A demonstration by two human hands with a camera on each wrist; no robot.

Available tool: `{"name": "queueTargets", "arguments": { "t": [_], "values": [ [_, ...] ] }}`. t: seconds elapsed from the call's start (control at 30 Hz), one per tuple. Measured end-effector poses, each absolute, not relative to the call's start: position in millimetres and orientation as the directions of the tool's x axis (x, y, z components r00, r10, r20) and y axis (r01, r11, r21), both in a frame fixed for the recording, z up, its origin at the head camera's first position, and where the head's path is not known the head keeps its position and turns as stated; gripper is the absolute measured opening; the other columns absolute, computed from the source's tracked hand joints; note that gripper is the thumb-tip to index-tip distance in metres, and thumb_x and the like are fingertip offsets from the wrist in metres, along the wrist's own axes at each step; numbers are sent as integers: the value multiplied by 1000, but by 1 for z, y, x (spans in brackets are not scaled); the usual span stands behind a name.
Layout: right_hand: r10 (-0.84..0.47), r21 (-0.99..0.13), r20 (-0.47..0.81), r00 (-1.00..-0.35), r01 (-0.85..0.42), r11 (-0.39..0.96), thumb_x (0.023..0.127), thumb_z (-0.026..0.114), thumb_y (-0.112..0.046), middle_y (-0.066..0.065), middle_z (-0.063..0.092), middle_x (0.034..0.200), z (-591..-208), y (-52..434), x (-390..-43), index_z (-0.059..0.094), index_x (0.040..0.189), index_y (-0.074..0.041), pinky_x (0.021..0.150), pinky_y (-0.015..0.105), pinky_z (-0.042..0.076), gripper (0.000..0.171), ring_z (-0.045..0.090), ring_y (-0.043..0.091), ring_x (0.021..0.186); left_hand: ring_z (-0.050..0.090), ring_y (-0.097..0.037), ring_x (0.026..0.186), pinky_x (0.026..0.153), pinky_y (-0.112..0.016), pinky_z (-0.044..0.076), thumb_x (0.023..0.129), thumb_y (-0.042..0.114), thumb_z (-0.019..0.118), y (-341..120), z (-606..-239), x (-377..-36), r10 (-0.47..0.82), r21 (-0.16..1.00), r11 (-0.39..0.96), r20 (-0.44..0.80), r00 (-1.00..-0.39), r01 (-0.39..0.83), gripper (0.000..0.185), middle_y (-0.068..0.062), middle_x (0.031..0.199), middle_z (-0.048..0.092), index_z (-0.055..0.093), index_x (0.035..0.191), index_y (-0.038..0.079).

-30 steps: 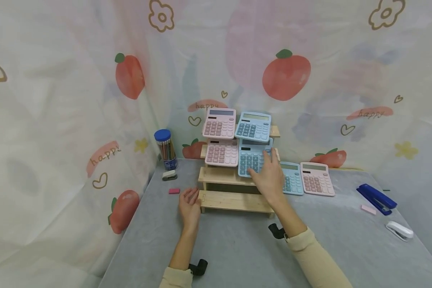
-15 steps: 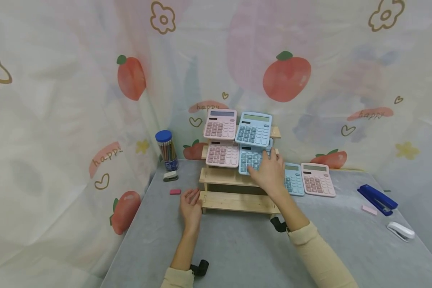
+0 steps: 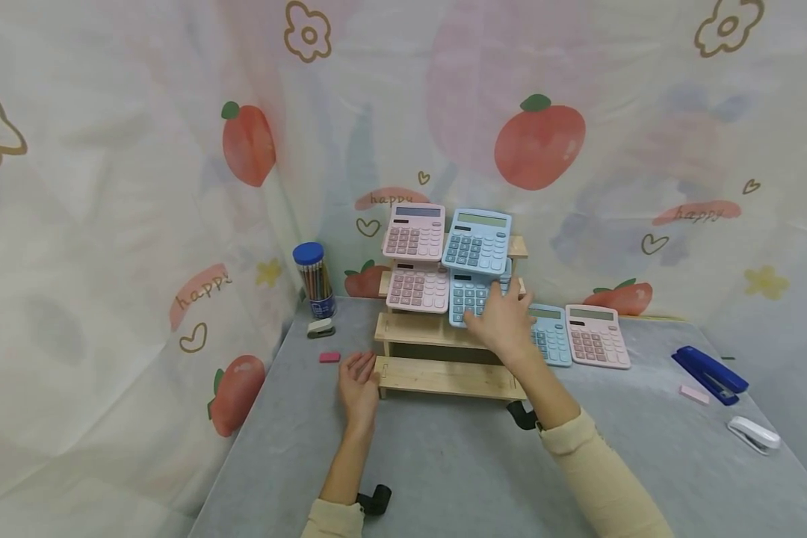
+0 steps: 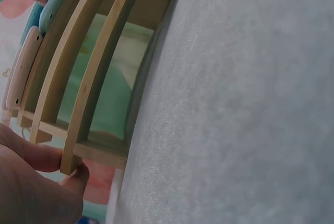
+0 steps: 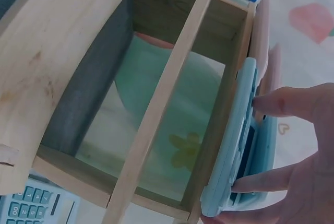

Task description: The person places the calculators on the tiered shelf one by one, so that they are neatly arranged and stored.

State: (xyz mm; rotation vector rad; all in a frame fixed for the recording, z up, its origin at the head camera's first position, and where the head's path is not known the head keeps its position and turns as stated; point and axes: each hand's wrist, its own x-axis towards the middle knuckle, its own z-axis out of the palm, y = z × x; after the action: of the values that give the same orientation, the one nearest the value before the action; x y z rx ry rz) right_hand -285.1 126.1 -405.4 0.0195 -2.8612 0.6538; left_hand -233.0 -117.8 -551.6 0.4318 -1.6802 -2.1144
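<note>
Showing less of its face than a second ago, the lower blue calculator (image 3: 466, 300) now has its display tucked from view behind the upper blue calculator (image 3: 476, 245), whose bottom edge reaches farther down over it. My two hands are in nearly the same places as then. The lower blue calculator lies right under my right hand (image 3: 504, 323), on the wooden rack (image 3: 450, 377), just to the right of the lower pink calculator (image 3: 418, 288). That hand is spread, fingers fairly straight; my thumb touches the keys and my fingertips rest on the face and along the right edge. My left hand (image 3: 359, 385), well apart from that calculator, pinches the left end of the rack's lowest step between thumb and finger. Beyond my right wrist, another blue calculator (image 3: 555, 345) stands beside a pink one (image 3: 597, 342).
</note>
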Motion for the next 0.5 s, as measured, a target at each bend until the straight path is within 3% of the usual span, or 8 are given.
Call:
{"name": "queueTargets", "arguments": {
  "t": [0.2, 0.4, 0.5],
  "values": [
    [34, -446, 218, -975, -69, 892, 91, 72, -53, 39, 13, 163, -405, 126, -281, 35, 153, 14, 77, 67, 57, 99, 27, 61, 134, 60, -43, 131, 105, -47, 53, 88, -27, 55, -118, -550, -234, -494, 969, -208, 15, -869, 135, 54, -31, 138, 59, 44, 138, -11],
    [21, -361, 267, -964, -80, 929, 77, 78, -73, 42, 17, 162, -413, 122, -277, 33, 153, 17, 78, 67, 56, 126, 37, 62, 127, 58, -45, 131, 105, -48, 53, 89, -27, 55, -118, -552, -233, -489, 970, -209, 7, -872, 126, 54, -33, 139, 58, 43, 139, -10],
    [26, -338, 291, -956, -77, 938, 69, 88, -68, 43, 16, 161, -418, 120, -277, 31, 153, 18, 83, 70, 54, 133, 37, 62, 125, 58, -44, 132, 106, -49, 52, 89, -26, 55, -118, -553, -232, -484, 968, -215, 6, -875, 126, 55, -32, 140, 58, 43, 140, -10]
  ]
}}
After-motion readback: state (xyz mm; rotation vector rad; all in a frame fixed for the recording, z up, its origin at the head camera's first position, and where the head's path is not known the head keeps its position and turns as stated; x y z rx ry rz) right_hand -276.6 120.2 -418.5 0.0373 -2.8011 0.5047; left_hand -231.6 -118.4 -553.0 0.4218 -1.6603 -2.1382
